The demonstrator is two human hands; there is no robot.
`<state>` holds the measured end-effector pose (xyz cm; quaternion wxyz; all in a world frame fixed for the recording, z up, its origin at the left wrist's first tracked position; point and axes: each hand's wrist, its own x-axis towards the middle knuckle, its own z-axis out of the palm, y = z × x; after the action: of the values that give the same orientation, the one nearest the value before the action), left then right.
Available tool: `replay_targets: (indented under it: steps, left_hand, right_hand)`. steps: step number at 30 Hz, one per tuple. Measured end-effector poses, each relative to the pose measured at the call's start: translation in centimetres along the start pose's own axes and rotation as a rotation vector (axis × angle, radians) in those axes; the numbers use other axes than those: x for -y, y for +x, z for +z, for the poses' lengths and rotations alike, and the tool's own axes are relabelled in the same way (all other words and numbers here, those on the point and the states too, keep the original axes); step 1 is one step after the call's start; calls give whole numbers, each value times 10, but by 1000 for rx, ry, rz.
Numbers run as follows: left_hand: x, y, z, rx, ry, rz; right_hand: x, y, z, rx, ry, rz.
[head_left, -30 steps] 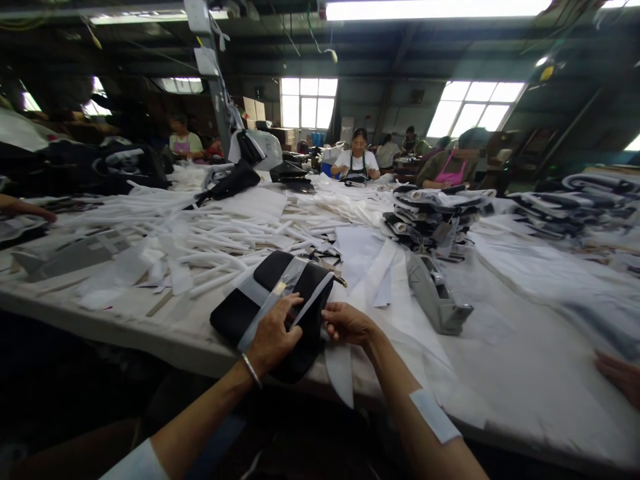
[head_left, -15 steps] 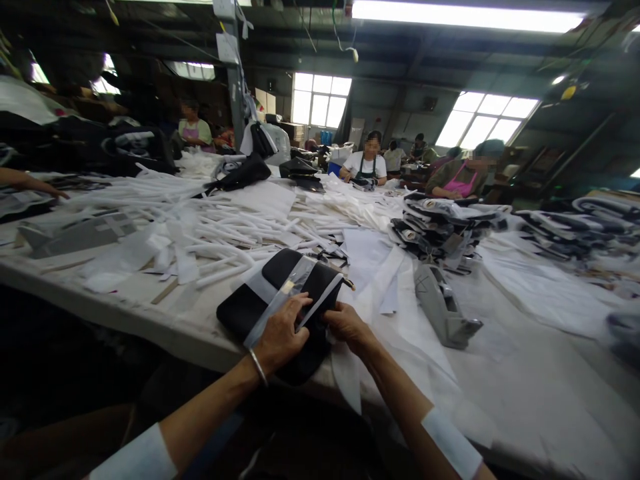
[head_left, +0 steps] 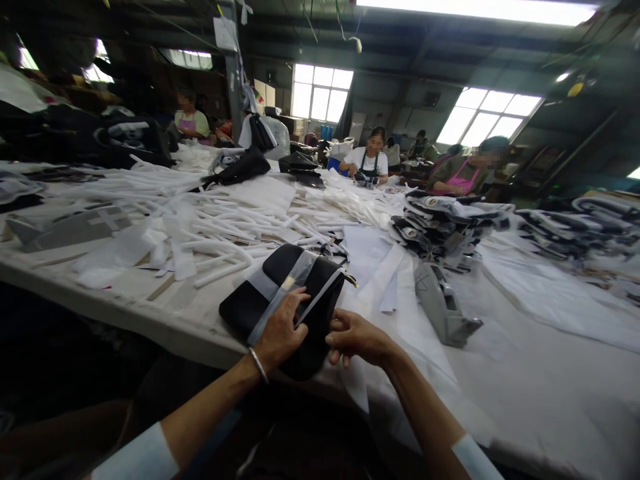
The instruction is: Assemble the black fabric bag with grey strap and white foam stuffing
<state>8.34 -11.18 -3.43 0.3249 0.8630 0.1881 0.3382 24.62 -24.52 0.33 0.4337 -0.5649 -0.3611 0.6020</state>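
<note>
A black bag [head_left: 285, 303] wrapped with clear film strips lies at the near edge of the white table [head_left: 500, 373]. My left hand [head_left: 281, 330] rests on top of the bag, fingers curled and pressing down on a film strip. My right hand [head_left: 357, 338] sits at the bag's right side, fingers pinched on the bag's edge over a white paper strip [head_left: 360, 390] that hangs off the table. A metal ring shows at the bag's far right corner.
A grey tape dispenser [head_left: 443, 307] lies right of the bag. White rolled strips [head_left: 225, 230] litter the table's left and middle. Stacks of wrapped bags [head_left: 440, 227] stand at the right. Several other people sit working at the far end.
My right hand has slid down and toward me along the bag's right side. The bag has shifted slightly. Another person's hand at the far left has gone from view.
</note>
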Motion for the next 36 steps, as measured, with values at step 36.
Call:
replay_targets:
  steps: [36]
  left_hand:
    - [-16,-1,5,91,187,115]
  right_hand:
    - [-30,-47,-15,-997,-641,-33]
